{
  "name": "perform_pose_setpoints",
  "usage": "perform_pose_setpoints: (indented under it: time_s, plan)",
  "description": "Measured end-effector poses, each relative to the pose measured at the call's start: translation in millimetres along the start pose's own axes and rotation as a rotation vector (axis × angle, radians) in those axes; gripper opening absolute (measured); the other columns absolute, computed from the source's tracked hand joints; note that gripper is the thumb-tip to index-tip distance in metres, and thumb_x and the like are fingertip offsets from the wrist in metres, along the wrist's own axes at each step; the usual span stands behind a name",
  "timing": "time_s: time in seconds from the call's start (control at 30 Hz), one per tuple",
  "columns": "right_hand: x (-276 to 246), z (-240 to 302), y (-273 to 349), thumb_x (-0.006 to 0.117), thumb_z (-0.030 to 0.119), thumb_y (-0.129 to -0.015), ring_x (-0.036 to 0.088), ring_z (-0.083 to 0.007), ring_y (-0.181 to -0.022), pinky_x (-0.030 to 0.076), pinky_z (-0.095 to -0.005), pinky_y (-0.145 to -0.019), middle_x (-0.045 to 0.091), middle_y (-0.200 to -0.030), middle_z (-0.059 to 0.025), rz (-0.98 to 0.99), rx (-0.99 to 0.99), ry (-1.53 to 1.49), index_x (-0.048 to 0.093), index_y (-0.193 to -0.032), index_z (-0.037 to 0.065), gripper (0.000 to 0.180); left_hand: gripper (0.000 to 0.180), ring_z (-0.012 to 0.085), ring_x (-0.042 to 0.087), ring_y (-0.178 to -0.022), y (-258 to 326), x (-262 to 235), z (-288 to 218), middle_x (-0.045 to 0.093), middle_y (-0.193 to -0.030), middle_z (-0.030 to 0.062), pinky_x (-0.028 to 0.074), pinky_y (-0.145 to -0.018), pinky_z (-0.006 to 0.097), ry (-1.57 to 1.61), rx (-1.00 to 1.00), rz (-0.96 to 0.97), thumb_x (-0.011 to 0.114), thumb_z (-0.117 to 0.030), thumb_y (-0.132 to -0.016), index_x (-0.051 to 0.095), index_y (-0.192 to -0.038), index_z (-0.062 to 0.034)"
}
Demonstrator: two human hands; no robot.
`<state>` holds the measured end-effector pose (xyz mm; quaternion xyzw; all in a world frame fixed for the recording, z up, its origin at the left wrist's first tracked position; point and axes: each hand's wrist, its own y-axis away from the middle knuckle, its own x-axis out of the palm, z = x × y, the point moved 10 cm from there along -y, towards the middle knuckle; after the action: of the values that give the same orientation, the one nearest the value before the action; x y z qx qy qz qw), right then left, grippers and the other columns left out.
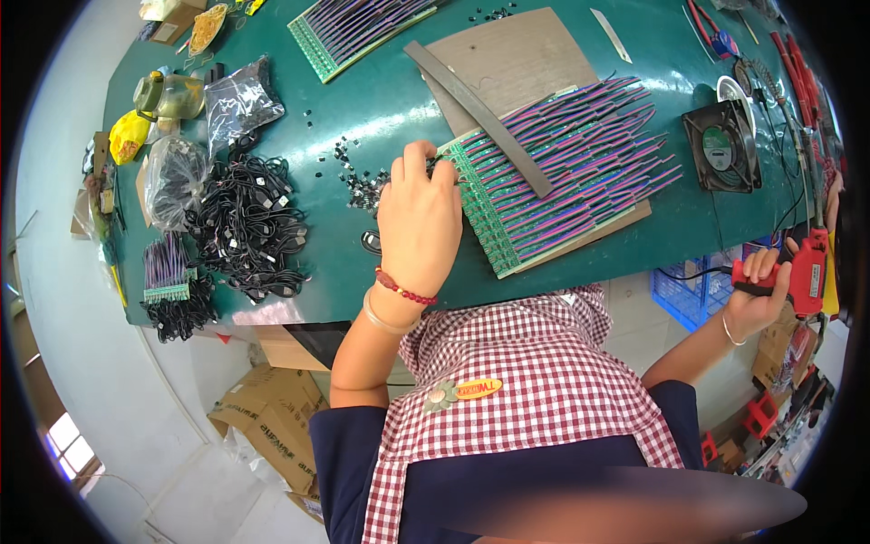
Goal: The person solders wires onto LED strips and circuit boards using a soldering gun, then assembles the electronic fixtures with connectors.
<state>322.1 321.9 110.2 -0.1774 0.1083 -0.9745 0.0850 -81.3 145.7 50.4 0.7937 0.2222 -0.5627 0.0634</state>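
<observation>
Pressing down with the left hand (419, 218), fingers curled together on the near-left corner of the row of green circuit strips with purple and pink wires (553, 172), apparently pinching a small black part there, though too small to tell for sure. Gripping the red hot-glue gun (805, 272) in the right hand (757, 290), fingers clamped round its handle, well to the right of the strips and off the edge of the green table (381, 100). Lying across the strips, a grey metal bar (480, 118), with a brown board (517, 54) beneath and behind. Scattered just left of the strips, loose small black components (358, 181); farther left, a heap of black cables (249, 227). Judging by this, seating or steadying a piece at the strip's end; next, likely bringing the gun across to the strips, calling for a steady aim at the held spot.
</observation>
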Motion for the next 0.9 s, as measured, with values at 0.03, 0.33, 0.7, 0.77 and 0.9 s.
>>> perform_pose_setpoints:
  time_s: [0.03, 0.33, 0.7, 0.77, 0.9]
  plan:
    - [-3.3, 5.0, -2.1, 0.041, 0.019, -0.095, 0.036, -0.01, -0.057, 0.032, -0.0248, -0.054, 0.038, -0.065, -0.0018, -0.004, -0.008, 0.002, 0.042, -0.123, -0.001, 0.034, 0.008, 0.0275, 0.055, -0.085, 1.6, -0.3, -1.3, 0.052, -0.101, 0.0106, 0.049, -0.069, 0.037, 0.004, 0.008, -0.002, 0.061, -0.003, -0.071, 0.059, -0.079, -0.0029]
    - [-26.8, 14.9, -44.2, 0.049, 0.018, -0.093, 0.039, -0.0089, -0.055, 0.033, -0.0248, -0.052, 0.041, -0.063, 0.0007, -0.128, -0.176, 0.123, 0.046, -0.12, 0.001, 0.032, 0.038, 0.0356, 0.049, -0.102, 54.6, -32.2, 8.1, 0.05, -0.11, 0.0155, 0.041, -0.086, 0.041, 0.07, -0.11, 0.059, 0.056, 0.008, -0.071, 0.052, -0.108, -0.0022]
    - [-14.3, -13.2, -51.5, 0.052, 0.012, -0.089, 0.037, -0.0095, -0.044, 0.033, -0.0237, -0.043, 0.04, -0.055, -0.0014, -0.251, 0.032, 0.125, 0.05, -0.113, -0.003, 0.028, 0.02, 0.0274, 0.049, -0.096, 78.6, -6.0, 26.0, 0.054, -0.092, 0.0079, 0.035, -0.083, 0.04, -0.033, 0.093, 0.228, 0.064, -0.002, -0.07, 0.054, -0.088, -0.0033]
    - [10.5, -29.5, -44.7, 0.049, 0.017, -0.091, 0.033, -0.009, -0.043, 0.033, -0.0234, -0.041, 0.036, -0.054, -0.0005, -0.077, 0.218, -0.228, 0.048, -0.115, -0.004, 0.032, 0.017, 0.0281, 0.05, -0.092, 82.3, -11.9, 22.8, 0.055, -0.088, 0.0085, 0.037, -0.081, 0.041, 0.06, 0.119, 0.176, 0.063, -0.002, -0.072, 0.054, -0.086, -0.0021]
    - [37.2, -32.7, -28.5, 0.048, 0.02, -0.091, 0.032, -0.0085, -0.042, 0.032, -0.0236, -0.039, 0.035, -0.054, 0.0, 0.051, 0.3, -0.405, 0.046, -0.117, -0.004, 0.035, 0.01, 0.0267, 0.055, -0.067, 84.2, -18.8, 39.0, 0.056, -0.073, 0.0119, 0.044, -0.061, 0.033, 0.437, -0.213, 0.187, 0.058, -0.005, -0.084, 0.052, -0.091, -0.0002]
